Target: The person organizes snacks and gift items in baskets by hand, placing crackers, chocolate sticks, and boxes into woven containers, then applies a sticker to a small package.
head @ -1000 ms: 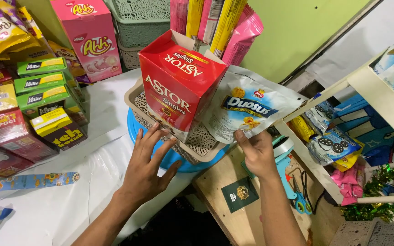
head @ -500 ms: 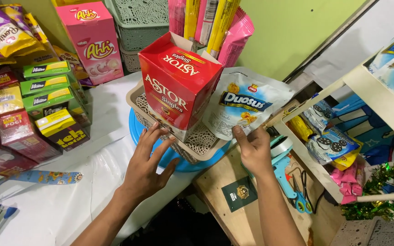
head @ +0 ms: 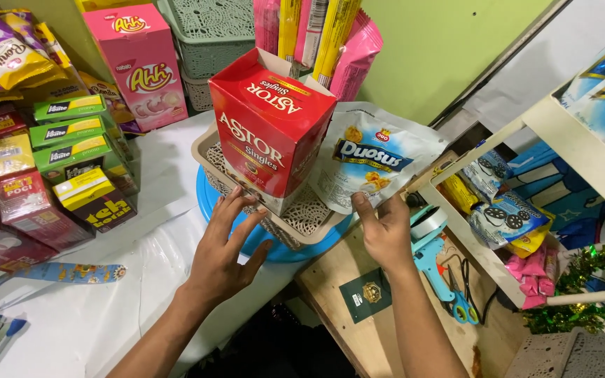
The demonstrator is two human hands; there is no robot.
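Note:
A beige lattice basket [head: 311,214] sits on a round blue plate [head: 283,249] at the table's edge. A tall red snack box [head: 269,131] stands tilted inside it. My left hand [head: 224,252] rests with spread fingers against the basket's front wall, holding nothing. My right hand [head: 384,231] pinches the lower edge of a white snack pouch [head: 372,162] that leans against the basket's right side. Behind the red box, pink and yellow wrapped sticks [head: 316,31] stand upright.
Green, yellow and maroon small boxes [head: 71,150] are stacked at left beside a pink box [head: 141,66]. Green baskets [head: 211,35] stand at the back. A blue glue gun [head: 432,255], scissors [head: 465,297] and a white shelf of snack packs [head: 505,210] lie to the right.
The white pouch has been pulled lower and more upright against the basket's right side. My left hand has stayed on the basket's front.

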